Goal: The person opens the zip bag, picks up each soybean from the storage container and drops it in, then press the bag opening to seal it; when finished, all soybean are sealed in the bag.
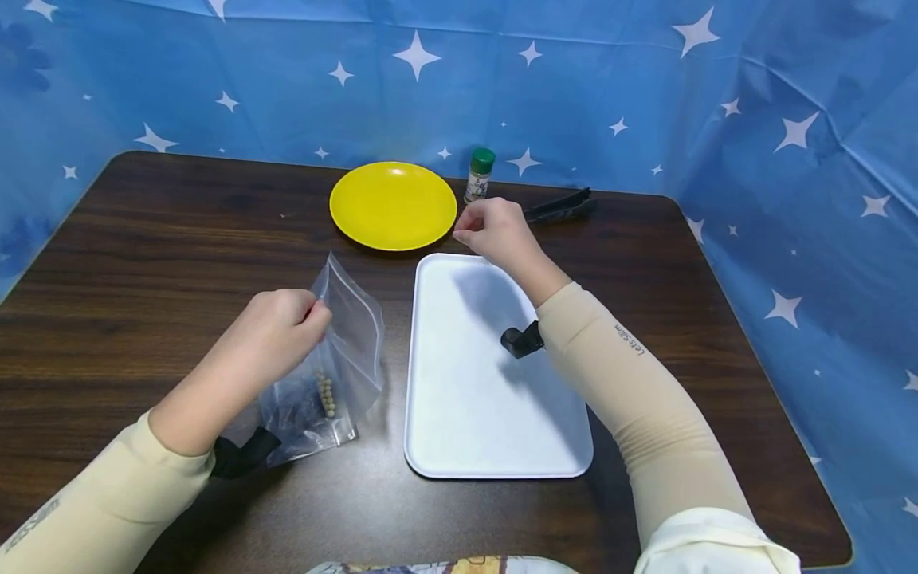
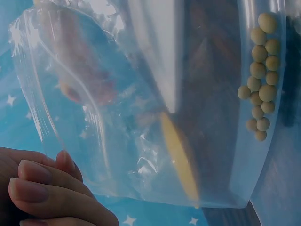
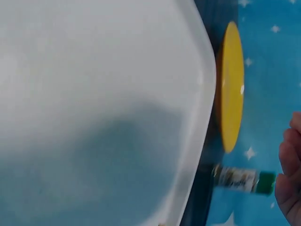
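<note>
My left hand [image 1: 314, 315] pinches the top edge of a clear zip bag [image 1: 347, 351] and holds it upright on the table. Several small beige beans [image 1: 326, 395] lie in the bag's lower corner. In the left wrist view the bag [image 2: 141, 117] fills the frame, with the beans [image 2: 261, 70] at the upper right and my fingers [image 2: 47, 188] at the lower left. My right hand [image 1: 466, 233] hovers over the far end of the white tray [image 1: 473, 414] with its fingers curled. Nothing shows between them. Only its edge [image 3: 289, 179] appears in the right wrist view.
A yellow plate [image 1: 392, 205] lies beyond the tray, also in the right wrist view as plate [image 3: 231, 89] beside tray [image 3: 94, 94]. A green-capped spice bottle [image 1: 479, 175] [image 3: 242, 179] stands behind my right hand. Black tongs [image 1: 559, 206] lie at the back. Blue starred cloth surrounds the table.
</note>
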`<state>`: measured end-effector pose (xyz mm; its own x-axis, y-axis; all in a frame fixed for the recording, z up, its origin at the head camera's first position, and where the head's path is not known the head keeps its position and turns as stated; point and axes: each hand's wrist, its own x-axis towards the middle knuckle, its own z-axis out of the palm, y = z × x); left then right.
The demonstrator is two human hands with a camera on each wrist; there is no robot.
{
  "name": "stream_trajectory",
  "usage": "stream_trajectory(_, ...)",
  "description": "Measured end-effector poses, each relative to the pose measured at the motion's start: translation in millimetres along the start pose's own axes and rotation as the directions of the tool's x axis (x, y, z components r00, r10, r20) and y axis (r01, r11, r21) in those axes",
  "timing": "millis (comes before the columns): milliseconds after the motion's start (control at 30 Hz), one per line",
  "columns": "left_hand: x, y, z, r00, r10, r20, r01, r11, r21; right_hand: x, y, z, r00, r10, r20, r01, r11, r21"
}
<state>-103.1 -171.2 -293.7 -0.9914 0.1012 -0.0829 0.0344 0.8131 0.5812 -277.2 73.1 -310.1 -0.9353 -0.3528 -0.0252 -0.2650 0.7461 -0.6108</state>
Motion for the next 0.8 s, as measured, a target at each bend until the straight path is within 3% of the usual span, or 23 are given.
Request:
stream_trajectory(333, 0.5, -0.5, -0.1, 1.0, -0.001, 0.014, 0.001, 1.0, -0.011, 9, 37, -6, 0.979, 0.201, -0.021, -0.202, 0.977, -0.072)
stream_trajectory(800, 0.9, 0.0, 1.8, 1.0, 0.006, 0.024, -0.006, 1.0, 0.003, 8, 88, -2, 0.964, 0.266, -0.02, -0.264, 0.941, -0.211)
